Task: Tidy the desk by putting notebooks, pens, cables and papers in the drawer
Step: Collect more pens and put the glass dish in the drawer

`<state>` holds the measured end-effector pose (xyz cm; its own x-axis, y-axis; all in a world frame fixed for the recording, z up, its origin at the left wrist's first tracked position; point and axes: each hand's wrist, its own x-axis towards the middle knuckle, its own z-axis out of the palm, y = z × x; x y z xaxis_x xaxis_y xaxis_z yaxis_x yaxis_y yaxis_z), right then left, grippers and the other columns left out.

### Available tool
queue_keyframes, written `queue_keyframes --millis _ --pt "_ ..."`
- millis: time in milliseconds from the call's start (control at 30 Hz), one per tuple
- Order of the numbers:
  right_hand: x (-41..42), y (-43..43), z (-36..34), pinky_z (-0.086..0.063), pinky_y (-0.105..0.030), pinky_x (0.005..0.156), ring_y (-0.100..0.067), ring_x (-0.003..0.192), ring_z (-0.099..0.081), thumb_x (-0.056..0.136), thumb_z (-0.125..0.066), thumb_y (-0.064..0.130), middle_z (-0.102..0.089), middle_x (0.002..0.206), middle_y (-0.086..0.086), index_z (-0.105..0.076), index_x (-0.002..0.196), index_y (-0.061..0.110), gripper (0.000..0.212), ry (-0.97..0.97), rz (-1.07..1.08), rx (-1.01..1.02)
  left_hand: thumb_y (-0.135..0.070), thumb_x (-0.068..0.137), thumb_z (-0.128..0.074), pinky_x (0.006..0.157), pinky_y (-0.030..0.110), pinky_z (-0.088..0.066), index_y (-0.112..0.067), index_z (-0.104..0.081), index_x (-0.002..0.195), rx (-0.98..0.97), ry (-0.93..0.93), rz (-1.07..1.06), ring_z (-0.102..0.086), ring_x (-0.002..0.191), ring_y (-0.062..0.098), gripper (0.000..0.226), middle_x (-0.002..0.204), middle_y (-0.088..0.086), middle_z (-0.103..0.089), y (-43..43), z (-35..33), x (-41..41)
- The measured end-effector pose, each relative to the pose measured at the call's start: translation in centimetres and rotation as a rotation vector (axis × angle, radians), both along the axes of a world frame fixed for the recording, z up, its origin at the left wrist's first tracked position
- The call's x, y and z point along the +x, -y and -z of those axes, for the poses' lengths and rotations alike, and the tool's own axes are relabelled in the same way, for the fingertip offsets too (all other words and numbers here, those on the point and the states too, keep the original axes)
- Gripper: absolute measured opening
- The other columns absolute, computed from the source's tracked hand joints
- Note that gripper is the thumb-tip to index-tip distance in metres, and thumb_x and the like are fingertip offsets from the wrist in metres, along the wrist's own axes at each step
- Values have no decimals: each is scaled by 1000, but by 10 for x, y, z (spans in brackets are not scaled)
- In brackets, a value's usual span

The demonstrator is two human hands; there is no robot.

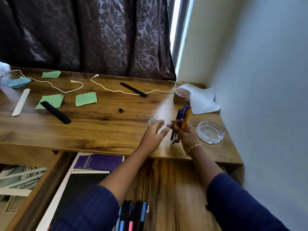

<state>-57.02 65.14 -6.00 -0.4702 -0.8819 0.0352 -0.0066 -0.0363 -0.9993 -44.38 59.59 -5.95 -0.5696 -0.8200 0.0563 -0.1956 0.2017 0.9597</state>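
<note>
My right hand [185, 133] grips a bunch of pens [180, 121], purple ones and an orange one, upright above the desk's front right. My left hand [154, 135] hovers open just left of the pens, fingers spread, near a small tape roll [151, 121]. The open drawer [175, 189] below holds notebooks [86, 172] and several pens [131, 215]. On the desk lie two white cables [55, 85] [116, 90], green papers [85, 99] [50, 100] [50, 74], a blue paper [18, 82] and a white sheet [203, 99].
A glass ashtray [210, 131] sits right of my right hand. A brown tape roll [182, 96] stands behind it. Two black strips [55, 112] [133, 89], a white strip [21, 102] and a small black adapter [121, 110] lie on the desk. Dark curtain behind, wall on the right.
</note>
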Motion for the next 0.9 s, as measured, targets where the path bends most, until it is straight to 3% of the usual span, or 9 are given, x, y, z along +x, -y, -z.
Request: queue_keyframes --millis 100,200,333,500,633,767,900 --pt "7 -12 12 -52 -18 70 2 67 -67 92 -42 -6 -65 76 0 -54 89 16 25 64 16 11 -20 92 -55 108 35 -37 -6 -44 133 22 -5 31 -42 130 17 45 139 9 -47 -2 2 1" --pt "8 -21 9 -54 -25 68 -7 66 -68 93 -40 -6 -69 66 0 -54 89 12 23 166 -31 18 -17 93 -53 104 30 -40 -8 -48 130 44 1 55 -47 126 16 39 134 9 -52 -8 7 10" --pt "23 -55 3 -57 -30 62 -18 70 -69 93 -39 -6 -69 73 -7 -56 92 5 20 426 -234 214 -16 92 -54 98 30 -44 -9 -54 122 167 -40 112 -57 114 17 31 119 10 -62 -26 9 31" --pt "64 -125 40 -57 -37 75 -22 82 -70 90 -45 -3 -70 87 -13 -60 97 4 18 565 -340 576 -17 88 -59 73 25 -50 -11 -50 123 438 59 225 -61 92 13 37 99 1 -64 -62 28 58" --pt "93 -157 72 -51 -42 83 -29 85 -64 89 -43 -6 -66 87 -18 -60 94 1 19 763 -325 634 -15 85 -64 59 20 -49 -14 -45 128 550 206 249 -60 81 12 47 99 3 -59 -85 53 70" --pt "104 -166 88 -50 -43 81 -31 82 -64 89 -41 -10 -65 86 -21 -59 92 -1 20 790 -319 695 -9 85 -63 64 23 -50 -17 -44 130 551 293 268 -58 87 15 49 111 8 -53 -98 70 74" --pt "109 -167 93 -52 -37 75 -27 80 -64 89 -43 -10 -64 86 -19 -59 89 -1 19 718 -313 776 -1 85 -58 63 23 -49 -14 -52 117 489 381 331 -56 88 14 35 104 -2 -52 -106 82 73"
